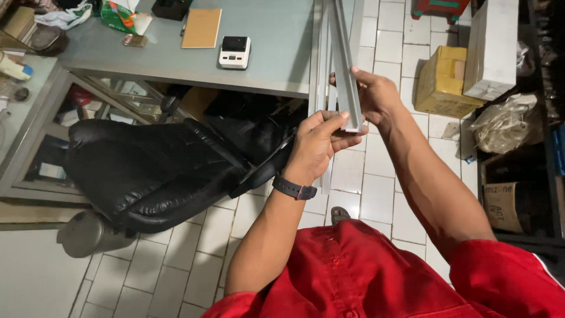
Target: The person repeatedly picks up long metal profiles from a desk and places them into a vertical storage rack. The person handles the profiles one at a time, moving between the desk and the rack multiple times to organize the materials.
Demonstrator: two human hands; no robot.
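both hands pinch the near end of a rail (344, 65) held above the floor: left hand (321, 141) closed under it, right hand (374, 97) closed alongside, steadying its length. more rails (321, 59) behind.

A small workshop or storeroom: a grey metal bench (276, 53), stacked cardboard boxes (445, 82), cluttered shelves (529, 176) and a tiled floor (376, 194).

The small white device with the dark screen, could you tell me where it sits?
In the head view, the white device lies on the grey table, right of the tan notebook.
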